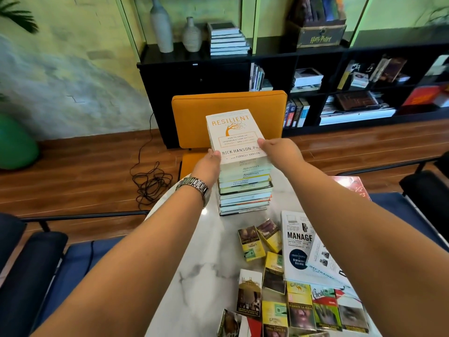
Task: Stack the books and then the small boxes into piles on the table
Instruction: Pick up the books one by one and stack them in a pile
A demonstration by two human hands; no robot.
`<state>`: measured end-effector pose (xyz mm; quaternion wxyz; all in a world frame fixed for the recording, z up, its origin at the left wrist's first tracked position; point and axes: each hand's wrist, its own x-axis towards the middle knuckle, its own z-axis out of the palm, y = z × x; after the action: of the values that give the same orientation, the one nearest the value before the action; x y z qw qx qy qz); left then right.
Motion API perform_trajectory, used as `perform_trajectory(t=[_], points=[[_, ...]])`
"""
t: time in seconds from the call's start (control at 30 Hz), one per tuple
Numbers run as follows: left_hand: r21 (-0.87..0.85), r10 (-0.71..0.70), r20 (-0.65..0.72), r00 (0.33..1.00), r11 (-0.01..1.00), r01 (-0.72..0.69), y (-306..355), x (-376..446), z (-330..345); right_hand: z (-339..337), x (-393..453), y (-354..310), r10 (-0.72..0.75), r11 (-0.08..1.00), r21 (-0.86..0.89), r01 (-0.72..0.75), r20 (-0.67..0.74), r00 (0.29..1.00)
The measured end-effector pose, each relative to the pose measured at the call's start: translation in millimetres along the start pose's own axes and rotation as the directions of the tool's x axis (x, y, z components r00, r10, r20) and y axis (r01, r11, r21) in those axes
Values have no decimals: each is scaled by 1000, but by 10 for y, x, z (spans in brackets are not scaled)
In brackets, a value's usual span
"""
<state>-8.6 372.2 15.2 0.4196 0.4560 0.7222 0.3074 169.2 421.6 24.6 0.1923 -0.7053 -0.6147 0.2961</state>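
Gripping the white "Resilient" book [234, 136] at its near corners, left hand [208, 164] then right hand [279, 152], atop the book pile [245, 190] at the table's [209, 263] far end. Lying nearer, rightward: "Manage" book [297, 249], scattered cigarette packs [274, 283].

You have one tall pile of books [244, 188] on the table, two more books [297, 249] lying flat, roughly ten small boxes [274, 276] scattered, and one orange chair [194, 105].
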Motion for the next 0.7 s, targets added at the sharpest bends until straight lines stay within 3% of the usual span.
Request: perform_trajectory(t=[0.2, 0.33, 0.57, 0.7], points=[[-246, -111, -5, 994, 963, 106, -167, -147, 50, 47, -272, 198, 120, 973, 207, -100, -88, 989], [-134, -101, -104, 990, 987, 86, -498, -294, 176, 70, -676, 547, 59, 981, 188, -50, -41, 997], [5, -11, 85, 996, 1000, 11, -889, -963, 711, 31, -1524, 1232, 72, 970, 229, -75, 22, 997], [94, 111, 277, 954, 985, -142, -987, -1378, 1032, 4, -1970, 1639, 149, 952, 268, -148, 17, 989]])
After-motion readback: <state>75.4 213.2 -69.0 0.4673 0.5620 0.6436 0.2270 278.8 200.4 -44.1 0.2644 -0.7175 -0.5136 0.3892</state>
